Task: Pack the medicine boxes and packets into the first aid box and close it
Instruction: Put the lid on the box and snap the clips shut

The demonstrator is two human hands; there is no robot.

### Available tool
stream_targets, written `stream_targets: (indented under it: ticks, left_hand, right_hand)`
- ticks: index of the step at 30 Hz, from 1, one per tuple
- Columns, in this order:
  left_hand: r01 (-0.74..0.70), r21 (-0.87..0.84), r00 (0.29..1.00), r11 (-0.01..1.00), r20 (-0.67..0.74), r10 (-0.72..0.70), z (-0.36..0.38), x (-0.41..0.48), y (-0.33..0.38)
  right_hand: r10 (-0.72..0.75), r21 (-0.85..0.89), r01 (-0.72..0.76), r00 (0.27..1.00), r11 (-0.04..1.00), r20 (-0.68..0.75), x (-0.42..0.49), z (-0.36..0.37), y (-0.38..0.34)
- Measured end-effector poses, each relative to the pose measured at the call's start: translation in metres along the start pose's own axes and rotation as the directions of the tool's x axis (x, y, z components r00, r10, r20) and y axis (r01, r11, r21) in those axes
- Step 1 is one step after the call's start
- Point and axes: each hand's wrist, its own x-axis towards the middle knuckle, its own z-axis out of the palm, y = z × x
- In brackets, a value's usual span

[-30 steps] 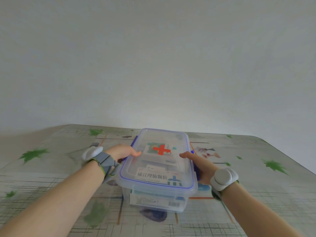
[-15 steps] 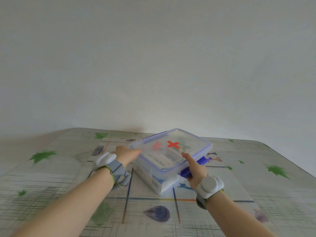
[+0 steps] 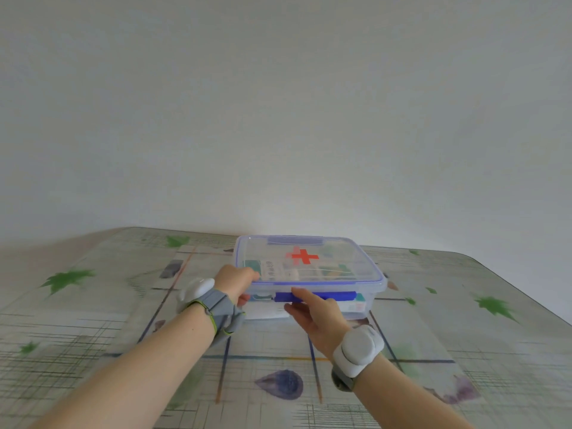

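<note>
The clear plastic first aid box [image 3: 368,274] with a red cross on its lid lies flat on the table, long side toward me, with the lid on. Medicine boxes and packets [image 3: 280,269] show through the lid. My left hand [image 3: 236,281] grips the box's near left corner, fingers curled over the lid edge. Against the front wall, my right hand [image 3: 315,311] has its fingers straight, the index finger touching the blue front latch [image 3: 334,296]. A second blue latch [image 3: 294,241] sits at the back edge.
The table [image 3: 93,320] has a glossy cloth printed with green leaves and coloured lines. Its far edge meets a plain white wall, and its right corner curves away at the far right. Both wrists wear white sensor bands.
The box has turned from end-on and lifted to flat on the table with its long side toward me. My right hand moved from the side to the front latch.
</note>
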Motion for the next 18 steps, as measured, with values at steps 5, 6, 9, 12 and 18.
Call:
stream_targets:
  ticks: [5, 6, 9, 12, 18]
  left_hand:
    - [0.003, 0.019, 0.998, 1.0, -0.057, -0.001, -0.014, 0.01, 0.0]
    - [0.008, 0.017, 0.998, 1.0, -0.061, -0.007, -0.016, 0.012, 0.001]
    - [0.013, 0.031, 0.998, 0.999, -0.057, -0.011, -0.019, 0.011, 0.001]
    - [0.001, 0.085, 0.997, 0.996, -0.081, 0.006, -0.02, 0.008, 0.001]
    - [-0.223, 0.749, 0.851, 0.624, -0.164, 0.5, -0.016, -0.017, 0.003]
  right_hand:
    - [0.038, -0.532, 0.019, 0.995, 0.847, 0.095, -0.01, -0.007, -0.014]
    - [-0.014, -0.621, 0.076, 0.994, 0.78, 0.104, -0.011, -0.008, -0.017]
    - [-0.306, -0.733, 0.312, 0.94, 0.605, 0.148, -0.009, -0.015, -0.022]
    - [-0.597, -0.776, 0.495, 0.778, 0.391, 0.195, -0.006, -0.025, -0.028]
    - [-0.697, -0.872, 0.473, 0.584, -0.124, 0.416, 0.008, -0.046, -0.04]
